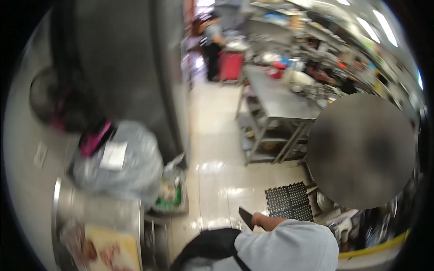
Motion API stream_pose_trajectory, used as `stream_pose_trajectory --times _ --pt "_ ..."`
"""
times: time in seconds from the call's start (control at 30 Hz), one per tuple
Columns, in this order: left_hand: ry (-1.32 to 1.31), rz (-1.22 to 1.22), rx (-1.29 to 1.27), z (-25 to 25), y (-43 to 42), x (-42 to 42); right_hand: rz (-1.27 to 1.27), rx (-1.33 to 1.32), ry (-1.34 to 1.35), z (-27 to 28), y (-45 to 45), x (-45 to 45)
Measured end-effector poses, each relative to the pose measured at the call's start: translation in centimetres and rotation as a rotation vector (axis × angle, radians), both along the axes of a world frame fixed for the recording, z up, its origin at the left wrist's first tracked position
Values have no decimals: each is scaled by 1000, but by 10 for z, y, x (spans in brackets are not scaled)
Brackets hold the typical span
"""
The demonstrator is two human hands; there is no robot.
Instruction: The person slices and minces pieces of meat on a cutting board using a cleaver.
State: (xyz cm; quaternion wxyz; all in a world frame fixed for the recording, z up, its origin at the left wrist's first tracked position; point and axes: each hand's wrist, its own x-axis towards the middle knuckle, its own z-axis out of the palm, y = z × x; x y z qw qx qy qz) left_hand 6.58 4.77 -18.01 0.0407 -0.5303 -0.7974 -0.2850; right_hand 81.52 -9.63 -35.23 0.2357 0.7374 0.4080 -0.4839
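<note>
My right hand point(259, 220), at the end of a white sleeve, is closed around a knife. The broad dark blade of the knife point(246, 217) points up and to the left, above the tiled floor and in front of my black apron point(210, 244). My left hand is out of view. At lower left, a pale cutting board point(129, 237) lies on a steel table point(99, 203). Pieces of raw meat point(110, 255) are on the board, with a clear plastic bag point(72, 237) beside it.
A large grey plastic-wrapped bundle point(135, 158) sits behind the board, near a crate point(174, 194). A steel table point(285, 101) stands ahead. On the floor is a black mat point(289, 198). Another person point(211, 43) stands far back by a red bin point(232, 65).
</note>
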Motion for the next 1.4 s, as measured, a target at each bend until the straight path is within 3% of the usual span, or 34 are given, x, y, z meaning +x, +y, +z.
stream_pose_trajectory --times 0.07,0.1,0.13,0.17,0.23,0.33,0.57,0.67,0.73,0.87,0.93,1.1,1.2,1.27,1.3,1.33,1.37,1.4 --pt "383 33 32 -107 10 -78 930 103 6 -11 -1 12" --pt "361 128 -127 -113 -1 -75 1010 245 -67 -21 -7 14" --pt "327 98 -190 -70 -4 -41 1018 211 -152 41 6 -7" --pt "151 157 -153 -35 0 -12 1033 147 -205 18 7 -4" --pt "47 189 -42 7 -2 20 913 51 -184 3 6 8" --pt "62 187 49 30 -3 38 783 17 -176 1 30 3" --pt "-31 182 107 34 0 26 629 69 -187 18 68 -11" --pt "-181 192 183 75 19 14 597 118 -190 26 84 -18" --pt "33 28 194 95 37 1 584 160 -180 32 94 -22" --pt "6 -112 213 101 60 -14 564 262 -150 42 111 -29" --pt "80 -271 68 102 63 -18 563 326 -133 45 119 -32" --pt "-38 -243 21 87 40 -39 594 445 -96 63 125 -40" --pt "-60 -230 -16 76 36 -47 414 554 -51 151 140 -116" --pt "-55 -241 -1 69 35 -48 -145 486 -51 197 143 -168" --pt "-109 -201 -92 65 33 -48 16 513 -82 165 140 -138" --pt "-155 -160 -181 64 32 -49 17 508 -85 167 135 -136" --pt "-156 -159 -183 67 29 -50 210 533 -151 167 134 -135" --pt "-374 -141 -207 73 22 -52 403 558 -214 166 138 -138"
